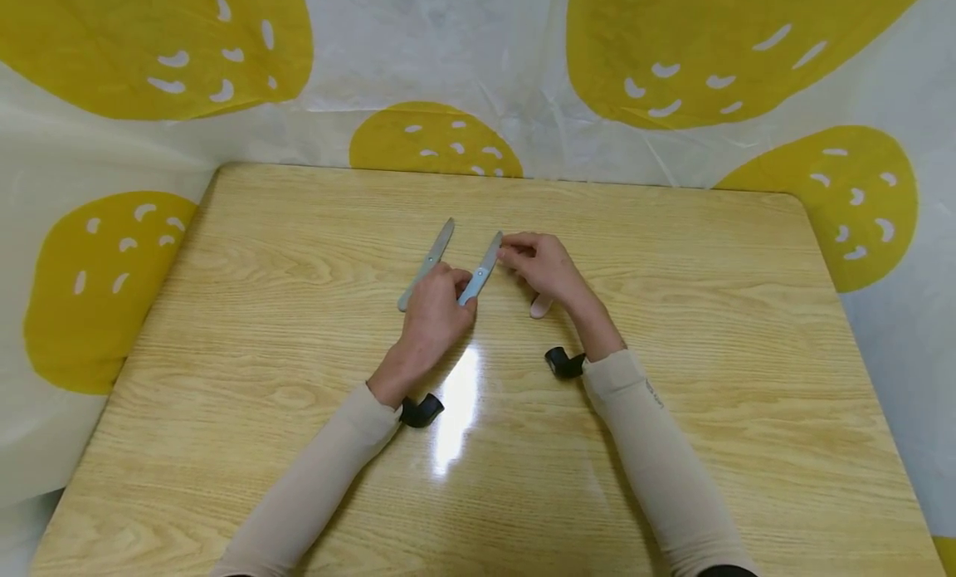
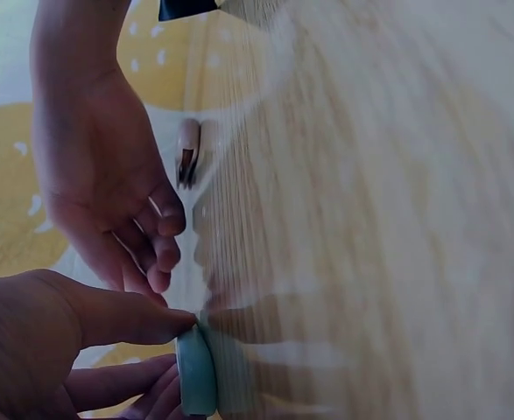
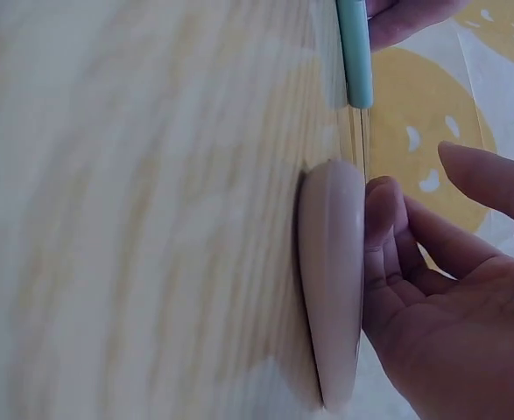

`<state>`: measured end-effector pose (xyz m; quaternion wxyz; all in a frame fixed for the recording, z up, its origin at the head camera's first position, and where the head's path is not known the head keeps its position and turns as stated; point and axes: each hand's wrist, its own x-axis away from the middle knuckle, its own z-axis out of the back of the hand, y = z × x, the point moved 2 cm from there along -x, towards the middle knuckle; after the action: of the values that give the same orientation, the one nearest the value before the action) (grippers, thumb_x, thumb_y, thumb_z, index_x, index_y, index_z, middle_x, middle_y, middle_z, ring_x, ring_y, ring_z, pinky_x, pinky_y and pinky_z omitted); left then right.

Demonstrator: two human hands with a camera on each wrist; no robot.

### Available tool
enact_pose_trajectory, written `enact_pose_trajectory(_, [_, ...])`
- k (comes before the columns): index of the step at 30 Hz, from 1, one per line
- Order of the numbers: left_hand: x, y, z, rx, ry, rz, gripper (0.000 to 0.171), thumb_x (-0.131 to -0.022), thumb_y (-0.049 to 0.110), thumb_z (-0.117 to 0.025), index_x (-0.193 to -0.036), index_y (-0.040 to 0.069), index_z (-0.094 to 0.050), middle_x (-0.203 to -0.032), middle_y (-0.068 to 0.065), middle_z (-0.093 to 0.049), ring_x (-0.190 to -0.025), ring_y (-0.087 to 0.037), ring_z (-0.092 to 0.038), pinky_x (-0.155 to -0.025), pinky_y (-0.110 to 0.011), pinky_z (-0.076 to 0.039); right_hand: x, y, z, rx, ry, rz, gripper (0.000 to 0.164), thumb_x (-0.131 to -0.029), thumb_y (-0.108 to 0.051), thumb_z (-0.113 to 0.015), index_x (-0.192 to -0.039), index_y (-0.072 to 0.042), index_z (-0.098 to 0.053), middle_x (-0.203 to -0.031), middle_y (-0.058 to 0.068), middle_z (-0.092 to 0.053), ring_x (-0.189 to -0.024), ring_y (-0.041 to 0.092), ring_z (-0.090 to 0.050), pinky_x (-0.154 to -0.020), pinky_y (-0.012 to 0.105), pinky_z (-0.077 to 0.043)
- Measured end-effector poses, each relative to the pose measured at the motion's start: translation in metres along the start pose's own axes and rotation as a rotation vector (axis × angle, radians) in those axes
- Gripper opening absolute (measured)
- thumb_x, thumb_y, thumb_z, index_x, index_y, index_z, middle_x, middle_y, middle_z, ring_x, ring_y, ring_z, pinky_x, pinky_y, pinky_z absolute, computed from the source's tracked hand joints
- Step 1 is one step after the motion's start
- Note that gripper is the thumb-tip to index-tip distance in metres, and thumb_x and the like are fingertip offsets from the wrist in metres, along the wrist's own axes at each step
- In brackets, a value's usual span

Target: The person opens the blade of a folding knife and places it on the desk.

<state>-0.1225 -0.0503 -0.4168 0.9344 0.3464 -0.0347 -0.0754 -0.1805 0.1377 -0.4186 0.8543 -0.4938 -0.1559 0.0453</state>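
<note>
My left hand [image 1: 436, 314] pinches the light blue handle of a table knife [image 1: 473, 287] between thumb and fingers. The knife's blade points away from me, towards the right hand. To its left, partly behind the left hand, lies a second knife [image 1: 441, 242] with a similar handle. My right hand [image 1: 548, 266] has its fingertips beside the first knife's blade tip; whether they touch it I cannot tell. In the right wrist view its thumb stands apart and its fingers bend loosely. Under that hand lies a pinkish handle [image 3: 334, 271], its far end hidden in the head view.
Both knives and the pinkish-handled piece lie on a wood-grain table [image 1: 261, 378]. A white sheet [image 1: 433, 46] with yellow patterns hangs behind the table and along its sides. Each wrist carries a small black camera mount [image 1: 421, 411].
</note>
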Motion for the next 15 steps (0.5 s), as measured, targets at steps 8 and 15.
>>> enact_pose_trajectory(8, [0.0,-0.002,0.0,-0.014,-0.014,0.01,0.032,-0.091,0.009,-0.076,-0.121,-0.002,-0.073,-0.104,-0.013,-0.068,-0.09,-0.024,-0.065,-0.078,-0.036,-0.058,0.008,-0.001,0.011,-0.013,0.02,-0.005,0.043,-0.106,-0.027,-0.062,-0.141,-0.002,-0.062,-0.121,0.018,-0.07,-0.096,0.032,-0.067,-0.076,0.031,-0.055])
enact_pose_trajectory(15, [0.001,0.001,0.0,-0.054,0.022,-0.019,0.037,-0.092,0.015,-0.078,-0.126,0.002,-0.07,-0.108,-0.011,-0.065,-0.094,-0.025,-0.064,-0.078,-0.038,-0.058,0.015,0.001,0.022,0.01,0.049,-0.015,0.042,-0.106,-0.027,-0.062,-0.14,-0.003,-0.063,-0.121,0.019,-0.071,-0.101,0.033,-0.069,-0.08,0.037,-0.057])
